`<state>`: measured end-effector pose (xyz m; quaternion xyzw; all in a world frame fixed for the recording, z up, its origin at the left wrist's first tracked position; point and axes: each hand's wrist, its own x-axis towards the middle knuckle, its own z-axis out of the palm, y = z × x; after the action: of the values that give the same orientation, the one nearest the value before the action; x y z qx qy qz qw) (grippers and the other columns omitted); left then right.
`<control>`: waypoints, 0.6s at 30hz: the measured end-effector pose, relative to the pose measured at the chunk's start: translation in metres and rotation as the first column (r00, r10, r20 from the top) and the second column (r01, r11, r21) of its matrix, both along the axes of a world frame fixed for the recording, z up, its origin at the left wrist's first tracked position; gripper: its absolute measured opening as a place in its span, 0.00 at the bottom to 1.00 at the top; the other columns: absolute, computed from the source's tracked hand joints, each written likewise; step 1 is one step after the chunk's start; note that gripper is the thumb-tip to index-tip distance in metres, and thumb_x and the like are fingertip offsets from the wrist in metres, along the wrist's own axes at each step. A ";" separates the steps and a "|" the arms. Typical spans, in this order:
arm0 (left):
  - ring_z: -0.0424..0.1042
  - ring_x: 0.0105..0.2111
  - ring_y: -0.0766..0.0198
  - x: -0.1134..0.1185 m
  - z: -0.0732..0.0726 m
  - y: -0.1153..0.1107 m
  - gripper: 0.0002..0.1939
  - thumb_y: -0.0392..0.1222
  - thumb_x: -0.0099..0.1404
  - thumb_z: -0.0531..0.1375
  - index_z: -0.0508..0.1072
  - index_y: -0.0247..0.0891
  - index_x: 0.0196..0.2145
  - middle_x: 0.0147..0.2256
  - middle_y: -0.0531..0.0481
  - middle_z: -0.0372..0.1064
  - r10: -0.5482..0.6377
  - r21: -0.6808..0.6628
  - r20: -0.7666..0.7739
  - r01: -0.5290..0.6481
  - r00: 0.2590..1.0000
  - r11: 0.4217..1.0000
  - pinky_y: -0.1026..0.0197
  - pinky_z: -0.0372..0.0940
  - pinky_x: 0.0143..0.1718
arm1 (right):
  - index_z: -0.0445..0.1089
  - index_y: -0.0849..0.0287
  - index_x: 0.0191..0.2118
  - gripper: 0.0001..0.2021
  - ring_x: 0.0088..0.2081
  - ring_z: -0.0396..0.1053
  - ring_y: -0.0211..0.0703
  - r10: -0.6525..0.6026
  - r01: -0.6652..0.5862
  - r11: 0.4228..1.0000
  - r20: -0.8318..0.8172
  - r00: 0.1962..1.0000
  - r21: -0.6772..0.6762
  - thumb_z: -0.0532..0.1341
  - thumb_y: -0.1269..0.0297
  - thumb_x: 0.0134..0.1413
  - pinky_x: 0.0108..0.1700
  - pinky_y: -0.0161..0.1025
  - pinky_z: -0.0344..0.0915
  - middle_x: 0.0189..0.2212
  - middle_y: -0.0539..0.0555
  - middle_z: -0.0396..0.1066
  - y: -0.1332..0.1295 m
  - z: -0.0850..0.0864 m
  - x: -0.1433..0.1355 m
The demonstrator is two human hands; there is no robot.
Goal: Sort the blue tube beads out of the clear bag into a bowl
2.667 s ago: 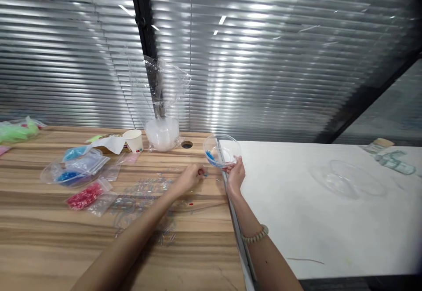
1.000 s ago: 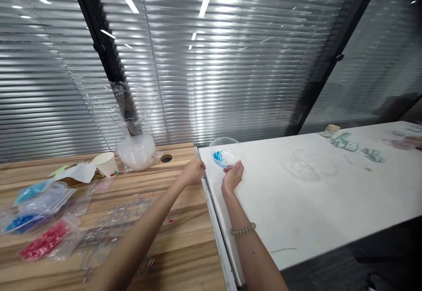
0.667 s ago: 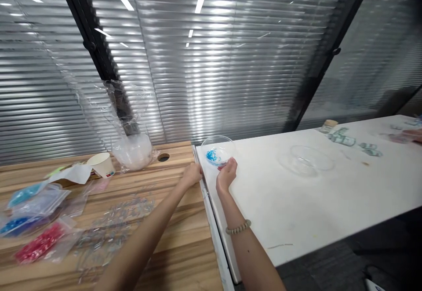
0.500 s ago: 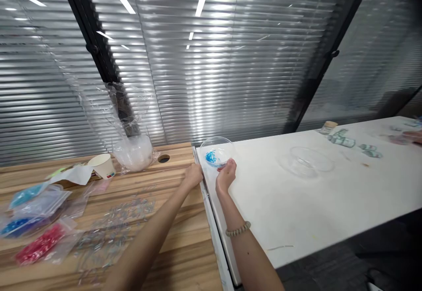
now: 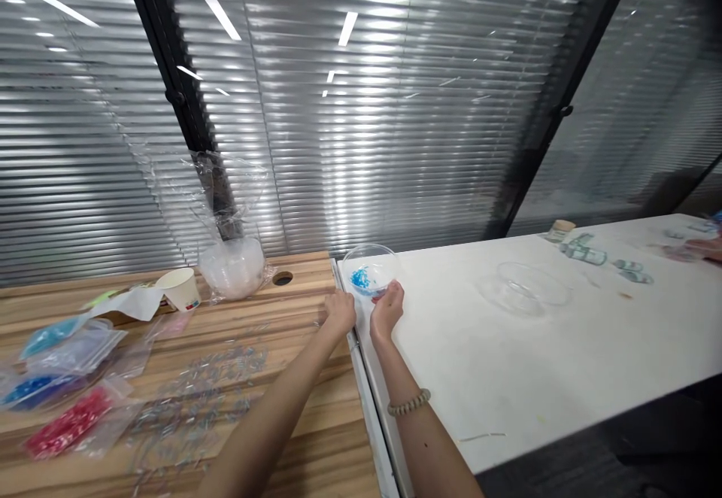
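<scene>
A clear bowl (image 5: 379, 266) with small blue pieces (image 5: 361, 278) gathered on its left side is at the back left corner of the white table. My right hand (image 5: 388, 308), with a beaded bracelet (image 5: 409, 403) on its wrist, is closed on the near rim of this bowl. A small red spot shows by its fingertips. Just left of the bowl, my left hand (image 5: 340, 310) has its fingers curled down at the right edge of the wooden table. What those fingers pinch, if anything, is hidden.
Many small clear pieces (image 5: 203, 385) lie scattered on the wooden table (image 5: 316, 423). Bags of red pieces (image 5: 71, 423) and blue pieces (image 5: 34, 391), a paper cup (image 5: 179, 289) and a plastic-wrapped white bowl (image 5: 232, 268) stand left. Rightward are another clear bowl (image 5: 530, 287) and another person's hand (image 5: 706, 247).
My left hand has shifted slightly right, closer to the bowl and the table edge. My right hand keeps its hold on the bowl. The whole view has tilted a little upward.
</scene>
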<state>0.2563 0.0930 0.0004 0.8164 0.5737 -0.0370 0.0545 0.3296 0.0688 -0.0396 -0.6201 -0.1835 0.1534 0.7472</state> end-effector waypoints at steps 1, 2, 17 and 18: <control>0.68 0.48 0.49 0.001 0.000 -0.002 0.17 0.26 0.58 0.55 0.72 0.29 0.45 0.46 0.30 0.66 -0.004 0.009 -0.007 0.004 1.000 1.000 0.54 0.63 0.46 | 0.65 0.63 0.48 0.25 0.23 0.65 0.38 0.003 -0.003 1.000 -0.001 1.000 0.000 0.46 0.48 0.58 0.33 0.35 0.63 0.23 0.49 0.65 0.000 0.000 0.000; 0.67 0.48 0.48 0.001 0.001 -0.005 0.17 0.26 0.58 0.54 0.72 0.28 0.45 0.46 0.30 0.66 -0.009 0.017 -0.012 0.010 1.000 1.000 0.54 0.63 0.46 | 0.65 0.63 0.48 0.25 0.23 0.65 0.38 0.005 -0.005 1.000 -0.003 1.000 0.001 0.46 0.48 0.58 0.33 0.35 0.63 0.23 0.49 0.65 0.000 0.000 0.000; 0.72 0.40 0.51 -0.024 0.019 -0.023 0.11 0.30 0.53 0.58 0.74 0.31 0.35 0.38 0.37 0.72 -0.211 -0.122 0.011 0.211 0.977 0.970 0.59 0.66 0.40 | 0.64 0.63 0.49 0.25 0.24 0.65 0.37 0.036 -0.036 0.999 -0.016 0.999 0.020 0.46 0.48 0.57 0.30 0.33 0.64 0.27 0.52 0.68 0.001 0.000 -0.002; 0.72 0.39 0.51 -0.024 0.019 -0.026 0.11 0.30 0.52 0.58 0.74 0.32 0.34 0.37 0.38 0.72 -0.221 -0.133 0.005 0.220 0.975 0.966 0.58 0.67 0.39 | 0.64 0.63 0.49 0.25 0.24 0.65 0.37 0.038 -0.037 0.999 -0.017 0.999 0.021 0.46 0.48 0.57 0.29 0.33 0.64 0.28 0.52 0.68 0.001 0.000 -0.002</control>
<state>0.2320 0.0670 0.0196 0.8695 0.4759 -0.0849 0.1015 0.3272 0.0700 -0.0398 -0.6074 -0.1902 0.1709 0.7521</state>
